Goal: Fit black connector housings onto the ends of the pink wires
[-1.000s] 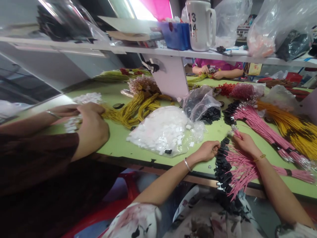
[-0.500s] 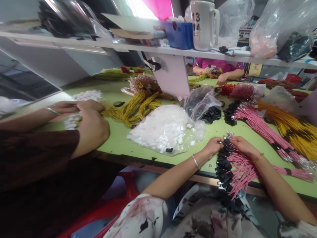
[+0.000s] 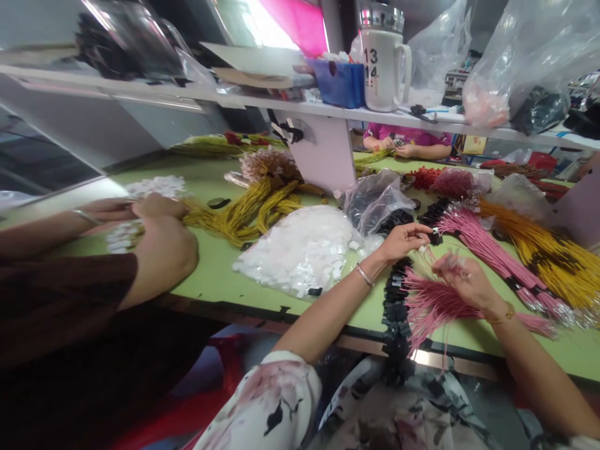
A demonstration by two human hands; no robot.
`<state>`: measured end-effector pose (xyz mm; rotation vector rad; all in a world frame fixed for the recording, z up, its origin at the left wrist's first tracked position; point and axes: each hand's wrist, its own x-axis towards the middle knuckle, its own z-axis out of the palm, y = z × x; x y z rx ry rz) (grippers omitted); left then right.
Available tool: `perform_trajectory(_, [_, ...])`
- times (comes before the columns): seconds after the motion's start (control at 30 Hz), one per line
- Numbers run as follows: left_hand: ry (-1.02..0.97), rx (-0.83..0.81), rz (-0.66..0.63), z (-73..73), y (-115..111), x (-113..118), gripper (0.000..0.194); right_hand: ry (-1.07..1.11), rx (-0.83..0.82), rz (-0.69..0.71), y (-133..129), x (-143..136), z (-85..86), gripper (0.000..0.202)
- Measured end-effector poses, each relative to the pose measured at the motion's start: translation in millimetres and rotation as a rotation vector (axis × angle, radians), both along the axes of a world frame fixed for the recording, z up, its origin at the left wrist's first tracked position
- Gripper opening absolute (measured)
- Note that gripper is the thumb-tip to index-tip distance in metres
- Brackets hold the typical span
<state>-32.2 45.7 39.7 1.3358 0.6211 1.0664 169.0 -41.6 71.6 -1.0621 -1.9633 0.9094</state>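
Observation:
My left hand [image 3: 404,241] is closed in a pinch beside the black connectors [image 3: 432,214] at the back; what its fingertips grip is too small to name. Lower right of it, my right hand [image 3: 462,278] is closed around a few pink wires with silvery ends, slightly blurred. Below both hands a bundle of pink wires [image 3: 434,303] hangs toward the table edge, with a row of black connectors [image 3: 396,306] along its left side. A longer bundle of pink wires [image 3: 487,250] lies behind my right hand.
A bag of white connectors [image 3: 300,250] lies left of my left arm. Yellow wires [image 3: 248,209] are farther left, near a co-worker's hands [image 3: 159,215]. Orange wires [image 3: 539,240] lie right. A shelf [image 3: 328,111] with a mug [image 3: 384,69] crosses above; another person sits opposite.
My left hand has moved up toward the back connectors. My right hand has come away from the row of black connectors and lifted pink wires. The hands are farther apart.

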Motion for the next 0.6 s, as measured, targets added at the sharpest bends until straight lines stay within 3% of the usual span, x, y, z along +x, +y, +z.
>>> perform_trajectory(0.07, [0.007,-0.024,-0.004,-5.7,-3,-4,0.044,0.101,0.018,-0.256,13,-2,-12.4,0.045])
perform_trajectory(0.13, [0.002,-0.046,-0.016,-6.8,-7,-5,0.045,0.109,-0.018,-0.351,27,-5,-21.5,0.044])
perform_trajectory(0.37, [-0.032,-0.099,0.023,-3.7,-13,1,0.036,0.021,-0.122,-0.173,43,-15,-36.0,0.03])
perform_trajectory(0.47, [-0.013,-0.101,0.045,-3.8,-14,4,0.03,0.035,-0.073,-0.158,42,-12,-44.4,0.026])
perform_trajectory(0.6, [0.025,-0.055,0.042,-2.1,-13,8,0.023,0.037,-0.156,-0.043,43,-12,-53.9,0.049])
